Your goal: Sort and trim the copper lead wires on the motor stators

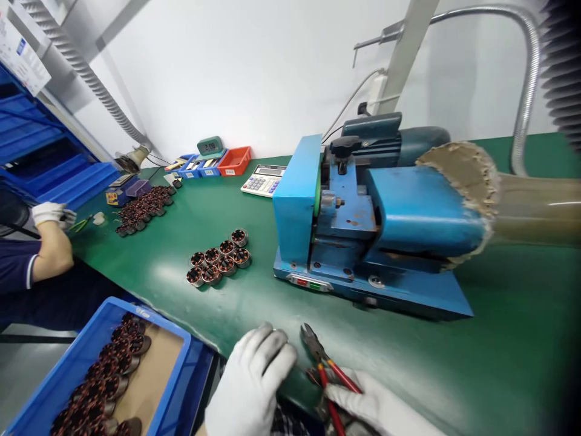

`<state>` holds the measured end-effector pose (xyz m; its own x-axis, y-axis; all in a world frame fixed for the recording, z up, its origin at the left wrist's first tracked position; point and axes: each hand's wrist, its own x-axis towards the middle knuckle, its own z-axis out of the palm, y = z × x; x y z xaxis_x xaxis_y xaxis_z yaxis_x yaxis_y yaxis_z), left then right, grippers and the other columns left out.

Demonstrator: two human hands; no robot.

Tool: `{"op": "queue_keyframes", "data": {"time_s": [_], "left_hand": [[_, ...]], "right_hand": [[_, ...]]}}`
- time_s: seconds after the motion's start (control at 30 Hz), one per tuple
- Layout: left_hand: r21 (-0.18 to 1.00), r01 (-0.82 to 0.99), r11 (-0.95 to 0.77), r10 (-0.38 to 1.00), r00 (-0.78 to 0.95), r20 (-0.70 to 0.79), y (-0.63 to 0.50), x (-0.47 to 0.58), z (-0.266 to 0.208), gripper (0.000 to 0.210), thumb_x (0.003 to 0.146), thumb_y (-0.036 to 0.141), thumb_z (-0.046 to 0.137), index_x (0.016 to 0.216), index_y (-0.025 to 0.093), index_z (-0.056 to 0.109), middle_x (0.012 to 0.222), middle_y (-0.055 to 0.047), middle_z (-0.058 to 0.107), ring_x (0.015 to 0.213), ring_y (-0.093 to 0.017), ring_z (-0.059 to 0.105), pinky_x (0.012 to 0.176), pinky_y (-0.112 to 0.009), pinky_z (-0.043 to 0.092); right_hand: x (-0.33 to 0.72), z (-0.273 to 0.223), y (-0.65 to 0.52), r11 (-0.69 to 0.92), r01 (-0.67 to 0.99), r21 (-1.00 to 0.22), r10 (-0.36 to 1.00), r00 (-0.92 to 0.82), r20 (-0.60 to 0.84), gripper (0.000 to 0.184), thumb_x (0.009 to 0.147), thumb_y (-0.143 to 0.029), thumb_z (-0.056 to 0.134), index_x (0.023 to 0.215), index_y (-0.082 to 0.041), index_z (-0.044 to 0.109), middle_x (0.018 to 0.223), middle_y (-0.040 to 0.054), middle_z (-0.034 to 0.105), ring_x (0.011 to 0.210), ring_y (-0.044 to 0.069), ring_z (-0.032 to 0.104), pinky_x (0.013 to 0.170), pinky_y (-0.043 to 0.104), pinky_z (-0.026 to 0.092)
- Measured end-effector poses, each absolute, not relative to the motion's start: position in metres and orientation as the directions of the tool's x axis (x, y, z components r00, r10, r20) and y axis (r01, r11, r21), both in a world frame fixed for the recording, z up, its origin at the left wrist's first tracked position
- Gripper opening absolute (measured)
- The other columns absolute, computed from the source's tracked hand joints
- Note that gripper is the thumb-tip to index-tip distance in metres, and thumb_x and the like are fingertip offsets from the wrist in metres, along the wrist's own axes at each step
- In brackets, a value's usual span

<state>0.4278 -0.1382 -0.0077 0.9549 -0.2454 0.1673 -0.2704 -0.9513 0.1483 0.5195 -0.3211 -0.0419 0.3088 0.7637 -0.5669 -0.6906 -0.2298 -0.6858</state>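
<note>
At the near edge of the green surface [272, 303]: red-handled pliers [320, 356] in a gloved grip

The right hand [358, 393] has its fingers around the pliers' handles, blades pointing away from the person. A dark coppery piece [313, 375] shows just behind the handles; whether it is grasped too, I cannot tell. The left hand [254, 378], just beside, has curled fingers; from where I stand, their contents, if any, are hidden.

Risk, as I judge it: with the left hand so near the blades, a slip could nip the glove, the likely cause being a loose hold through fabric. A stray cut could nick copper winding. A careless sweep leftward could scatter the wound cores [227, 264].

Count, working outward: red-handled pliers, one; the person's hands, two; wound cores standing together on the surface, eight, in two rows of four; blue machine [408, 209], one; calculator [263, 181], one; red bin [235, 161], one; clock [210, 145], one. Blue tray [169, 381], one, its cores overlapping too much to count. The far heap of cores [145, 209], near a co-worker's gloved hand [51, 214], is likewise uncountable.
</note>
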Motion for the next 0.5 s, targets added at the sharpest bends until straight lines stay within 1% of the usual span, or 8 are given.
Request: {"op": "queue_keyframes", "data": {"time_s": [0.07,0.13,0.2,0.23,0.27,0.33,0.4,0.5], "left_hand": [[0.125,-0.265,-0.956,-0.259,0.964,0.069,-0.141,0.443,-0.004,0.048,0.078,0.007,0.04,0.125,0.019,0.039,0.125,-0.008,0.049,0.116,-0.025,0.041,0.096,-0.043,0.038],[0.091,-0.168,-0.982,-0.169,0.986,-0.001,-0.146,0.452,-0.004,0.038,0.08,0.013,0.042,0.117,0.021,0.045,0.117,-0.007,0.053,0.106,-0.027,0.045,0.088,-0.046,0.041],[0.043,-0.053,-0.998,-0.054,0.998,-0.024,-0.151,0.457,-0.007,0.028,0.082,0.019,0.042,0.109,0.022,0.05,0.107,-0.008,0.055,0.097,-0.028,0.047,0.081,-0.048,0.041],[0.041,-0.018,-0.999,-0.019,1.0,-0.019,-0.153,0.458,-0.008,0.025,0.082,0.02,0.042,0.105,0.022,0.052,0.104,-0.008,0.055,0.095,-0.029,0.046,0.081,-0.049,0.04],[0.065,-0.004,-0.998,-0.005,1.0,-0.017,-0.154,0.459,-0.01,0.022,0.082,0.019,0.043,0.101,0.021,0.054,0.102,-0.007,0.055,0.095,-0.028,0.046,0.083,-0.048,0.038],[0.168,0.009,-0.986,0.002,0.999,-0.04,-0.154,0.461,-0.015,0.019,0.081,0.015,0.043,0.094,0.02,0.055,0.098,-0.006,0.055,0.093,-0.025,0.046,0.085,-0.043,0.037],[0.262,0.055,-0.964,0.035,0.996,-0.08,-0.153,0.463,-0.019,0.019,0.08,0.01,0.042,0.088,0.02,0.056,0.092,-0.004,0.055,0.087,-0.022,0.047,0.081,-0.038,0.039],[0.313,0.13,-0.941,0.107,0.99,-0.089,-0.154,0.465,-0.023,0.019,0.082,0.011,0.04,0.083,0.021,0.055,0.085,-0.003,0.055,0.081,-0.021,0.047,0.074,-0.035,0.038]], "right_hand": [[0.521,-0.04,-0.322,-0.2,-0.76,-0.618,0.753,0.284,-0.593,0.042,0.058,-0.046,0.071,0.081,-0.015,0.055,0.066,-0.0014,0.056,0.056,0.011,0.055,0.052,0.021,0.044],[0.52,-0.04,-0.326,-0.179,-0.792,-0.584,0.721,0.298,-0.625,0.042,0.058,-0.046,0.072,0.08,-0.015,0.053,0.064,-0.0022,0.055,0.055,0.011,0.055,0.053,0.021,0.045],[0.52,-0.042,-0.332,-0.15,-0.794,-0.589,0.697,0.337,-0.633,0.041,0.061,-0.045,0.07,0.085,-0.016,0.053,0.066,-0.0021,0.055,0.057,0.012,0.057,0.055,0.023,0.047],[0.519,-0.043,-0.335,-0.141,-0.789,-0.598,0.688,0.356,-0.632,0.041,0.064,-0.044,0.068,0.088,-0.016,0.053,0.067,-0.0016,0.055,0.059,0.013,0.058,0.056,0.024,0.048],[0.518,-0.045,-0.338,-0.141,-0.781,-0.609,0.684,0.368,-0.63,0.041,0.066,-0.043,0.067,0.092,-0.016,0.052,0.07,-0.0007,0.056,0.061,0.014,0.059,0.058,0.026,0.049],[0.517,-0.048,-0.343,-0.167,-0.748,-0.642,0.685,0.381,-0.621,0.042,0.068,-0.043,0.064,0.097,-0.015,0.052,0.072,0.0009,0.057,0.064,0.015,0.06,0.06,0.028,0.05],[0.515,-0.052,-0.345,-0.225,-0.692,-0.686,0.696,0.378,-0.61,0.04,0.07,-0.042,0.062,0.097,-0.013,0.052,0.073,0.0024,0.058,0.064,0.016,0.06,0.058,0.027,0.05],[0.511,-0.057,-0.347,-0.299,-0.6,-0.742,0.709,0.38,-0.594,0.037,0.073,-0.042,0.057,0.096,-0.013,0.053,0.075,0.0029,0.059,0.064,0.017,0.061,0.055,0.025,0.049]]}}
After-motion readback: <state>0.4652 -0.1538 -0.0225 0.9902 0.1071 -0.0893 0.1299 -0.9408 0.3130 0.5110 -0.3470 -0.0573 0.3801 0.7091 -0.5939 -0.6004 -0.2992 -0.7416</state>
